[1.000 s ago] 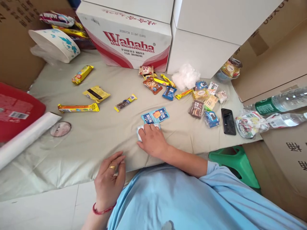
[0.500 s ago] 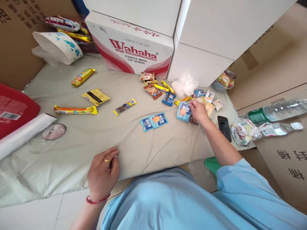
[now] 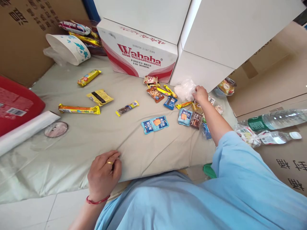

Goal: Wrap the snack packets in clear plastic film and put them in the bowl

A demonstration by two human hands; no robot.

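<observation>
My right hand (image 3: 200, 94) is stretched far out to the back right, fingers curled at the edge of a crumpled clear plastic wrap (image 3: 184, 89); what it grips is hidden. Below my forearm lie a light-blue snack packet (image 3: 184, 116) and a brown cocoa packet (image 3: 196, 119). My left hand (image 3: 103, 174), with a ring and a red wrist cord, rests with loosely curled fingers on the near edge of the pale green cloth (image 3: 100, 140). A pair of blue packets (image 3: 154, 124) lies mid-cloth.
A Wahaha carton (image 3: 141, 52) and white boxes (image 3: 216, 35) stand at the back. Yellow snack bars (image 3: 79, 109) lie at left, near a paper bowl (image 3: 68, 48), a red package (image 3: 14, 105) and a white roll (image 3: 24, 131). Water bottles (image 3: 275, 118) lie at right.
My right hand carried the light-blue packet from the near middle to the right pile, released it there, and reached on to the plastic wrap. My left hand stayed put.
</observation>
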